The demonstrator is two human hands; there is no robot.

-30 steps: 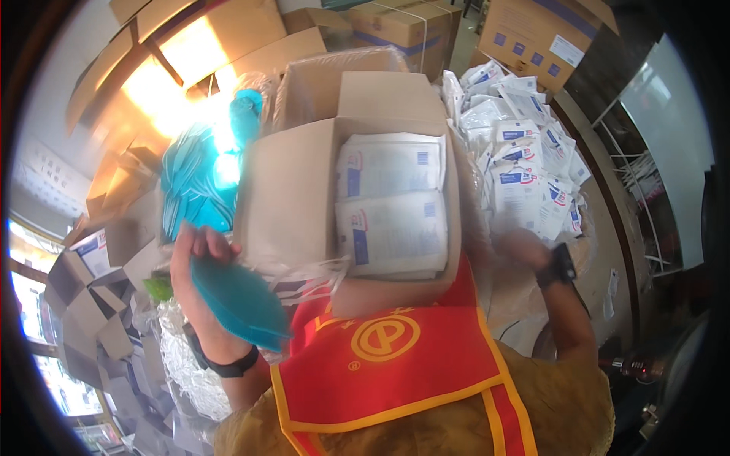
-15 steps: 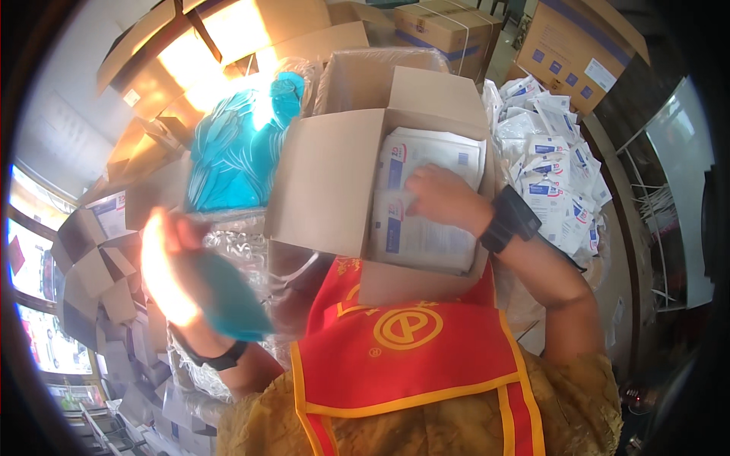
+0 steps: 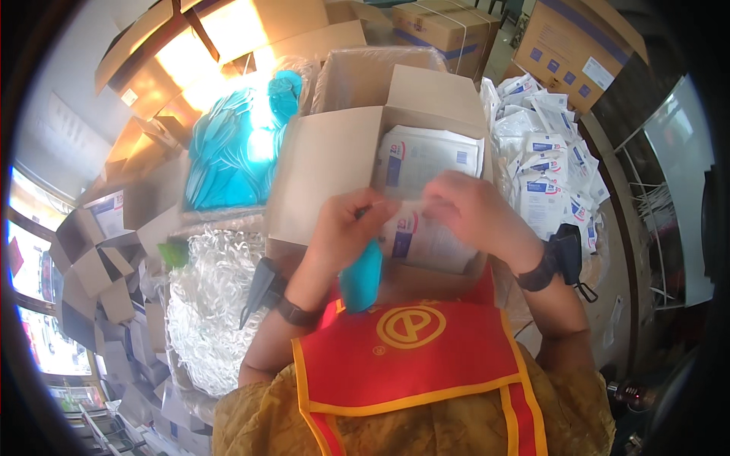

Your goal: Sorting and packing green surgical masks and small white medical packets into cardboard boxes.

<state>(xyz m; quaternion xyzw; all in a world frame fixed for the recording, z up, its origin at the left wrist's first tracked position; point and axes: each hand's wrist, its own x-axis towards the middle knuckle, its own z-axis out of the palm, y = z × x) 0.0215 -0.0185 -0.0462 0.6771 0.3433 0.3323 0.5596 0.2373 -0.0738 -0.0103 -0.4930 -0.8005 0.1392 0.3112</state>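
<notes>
**Two hands at an open carton of sealed packets**

Seen from the head camera, which is the only view, both hands meet over an open brown cardboard carton (image 3: 327, 163) standing at the centre of the scene. Left hand (image 3: 346, 228) is closed around a folded teal fabric item (image 3: 363, 275), which hangs from the palm toward the near edge of the carton; its fingertips also pinch the left end of a thin clear plastic packet (image 3: 407, 204). Right hand (image 3: 475, 213) grasps the right end of the same clear packet, fingers curled over it. That packet is stretched between the two hands, just above the flat white paper packets with blue and red print (image 3: 426, 156) stacked inside the carton. Each wrist wears a dark band. To the right of the carton lies a loose heap of small white sachets (image 3: 544, 152). To the far left, a stack of teal fabric pieces in clear wrap (image 3: 224, 156) rests beside the carton, and nearer on the left sits a mass of crumpled clear plastic film (image 3: 209, 304). Closed brown cardboard boxes (image 3: 449, 26) stand at the far side. A red apron with yellow trim (image 3: 411, 357) fills the near foreground.
</notes>
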